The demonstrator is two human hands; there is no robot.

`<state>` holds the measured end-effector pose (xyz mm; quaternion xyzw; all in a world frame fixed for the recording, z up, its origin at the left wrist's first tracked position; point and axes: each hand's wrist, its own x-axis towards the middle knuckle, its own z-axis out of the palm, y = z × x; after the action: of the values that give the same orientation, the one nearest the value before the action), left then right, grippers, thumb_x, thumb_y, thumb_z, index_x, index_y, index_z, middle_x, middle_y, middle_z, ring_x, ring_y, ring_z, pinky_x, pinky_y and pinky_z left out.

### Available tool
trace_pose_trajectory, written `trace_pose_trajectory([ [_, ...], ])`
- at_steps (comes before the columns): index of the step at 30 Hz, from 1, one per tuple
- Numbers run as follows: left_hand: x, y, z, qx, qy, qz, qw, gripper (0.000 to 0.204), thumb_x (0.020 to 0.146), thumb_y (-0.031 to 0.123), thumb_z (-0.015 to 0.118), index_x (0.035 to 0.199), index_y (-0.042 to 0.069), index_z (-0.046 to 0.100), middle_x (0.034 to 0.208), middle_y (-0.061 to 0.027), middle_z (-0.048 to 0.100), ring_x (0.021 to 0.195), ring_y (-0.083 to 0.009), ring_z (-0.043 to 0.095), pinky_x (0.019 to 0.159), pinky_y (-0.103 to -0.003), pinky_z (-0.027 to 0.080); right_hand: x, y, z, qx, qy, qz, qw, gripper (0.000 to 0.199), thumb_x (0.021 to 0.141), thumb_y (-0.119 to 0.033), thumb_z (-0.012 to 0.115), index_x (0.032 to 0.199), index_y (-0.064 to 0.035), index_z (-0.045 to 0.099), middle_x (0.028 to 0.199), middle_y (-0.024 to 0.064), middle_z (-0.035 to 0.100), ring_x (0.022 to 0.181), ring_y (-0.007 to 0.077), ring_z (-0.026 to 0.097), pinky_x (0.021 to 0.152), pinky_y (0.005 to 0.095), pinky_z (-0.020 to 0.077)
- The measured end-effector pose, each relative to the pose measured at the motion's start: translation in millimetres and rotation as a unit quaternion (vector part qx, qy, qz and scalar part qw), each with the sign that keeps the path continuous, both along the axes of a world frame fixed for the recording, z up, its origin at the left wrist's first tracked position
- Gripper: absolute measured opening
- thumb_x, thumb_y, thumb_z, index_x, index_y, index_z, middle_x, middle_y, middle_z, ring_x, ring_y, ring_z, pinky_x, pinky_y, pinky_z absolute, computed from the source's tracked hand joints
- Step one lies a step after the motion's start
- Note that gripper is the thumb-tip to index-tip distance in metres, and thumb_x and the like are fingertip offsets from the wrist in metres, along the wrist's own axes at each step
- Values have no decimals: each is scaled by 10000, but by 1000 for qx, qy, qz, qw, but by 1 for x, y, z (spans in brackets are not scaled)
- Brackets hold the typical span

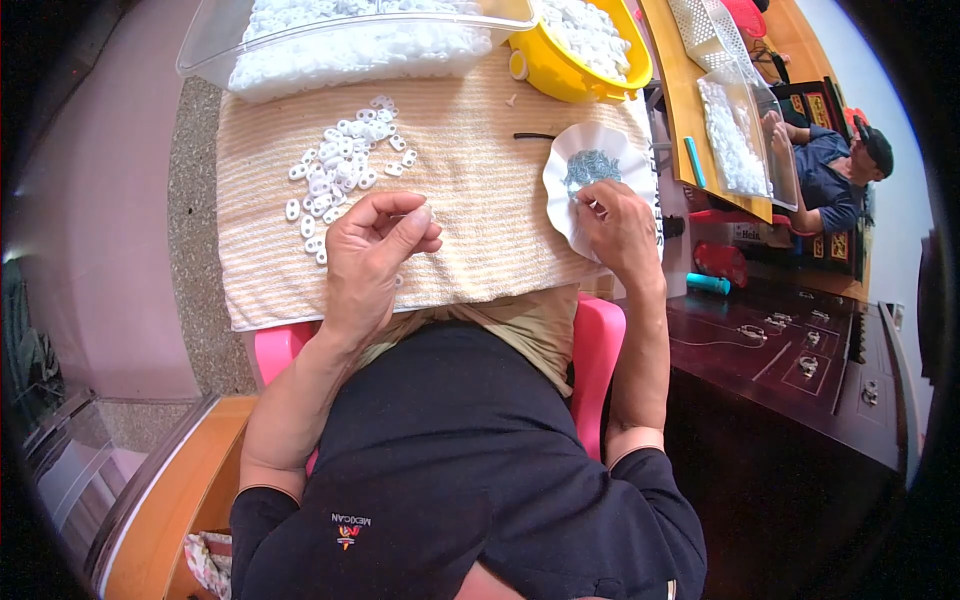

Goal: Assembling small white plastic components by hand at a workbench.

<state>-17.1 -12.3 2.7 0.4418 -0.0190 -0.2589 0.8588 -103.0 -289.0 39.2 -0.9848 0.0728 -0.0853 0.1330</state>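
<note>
Light, hard pieces on the towel, finer ones in the fluted bowl

At the upper left of the frame, loose white pieces are held in a clear bin (208, 58). Below it, more white pieces (340, 170), small oblongs with holes, are spread on a striped towel (480, 265). They look like moulded plastic and are judged light, stiff and smooth, hard to damage; each is best taken by its long edges, with the holes left uncovered.

At the centre, the left hand (373, 248) is curled, its thumb brought toward the forefinger; whether anything is pinched there cannot be told.

Right of centre, a heap of tiny bluish-grey pieces (592, 168) is contained in a white fluted bowl (556, 195). These are judged very light and slippery, best picked singly with the fingertips. The bowl seems thin and easily tipped, so it is best steadied by its rim. The right hand's (624, 230) bent fingers are lowered over the heap; their grip is hidden.
</note>
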Motion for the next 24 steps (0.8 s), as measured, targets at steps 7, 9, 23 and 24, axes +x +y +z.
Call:
trace_pose_trajectory([
  [7, -1, 0, 2, 3, 1, -4, 1000, 148, 888, 35, 644, 1021, -26, 620, 856, -84, 652, 769, -130, 647, 711, -270, 571, -2, -2, -3, 6, -2, -9, 1000, 96, 772, -49, 659, 854, 2, 656, 825, 158, 658, 721, 311, 648, 641, 358, 511],
  [9, -1, -1, 1, 2, 1, -5, 1000, 149, 888, 37, 645, 1020, -26, 620, 857, -83, 652, 769, -131, 648, 713, -272, 571, -2, -2, -5, 8, -4, -8, 1000, 100, 773, -42, 659, 862, 3, 659, 825, 156, 659, 706, 299, 650, 630, 351, 512],
  [23, -3, -1, 2, 5, 5, -9, 1000, 146, 888, 40, 646, 1019, -21, 624, 874, -74, 650, 774, -130, 648, 716, -274, 569, -7, -5, -10, 103, -67, -39, 992, 136, 769, 4, 657, 902, 20, 681, 810, 119, 681, 623, 167, 637, 590, 270, 509],
  [24, -3, -1, 1, 2, 5, -11, 1000, 146, 888, 40, 646, 1019, -21, 624, 876, -74, 650, 774, -130, 649, 716, -274, 569, -7, -5, -9, 103, -63, -41, 992, 135, 771, 5, 658, 903, 25, 681, 810, 119, 681, 618, 161, 634, 590, 265, 506],
])
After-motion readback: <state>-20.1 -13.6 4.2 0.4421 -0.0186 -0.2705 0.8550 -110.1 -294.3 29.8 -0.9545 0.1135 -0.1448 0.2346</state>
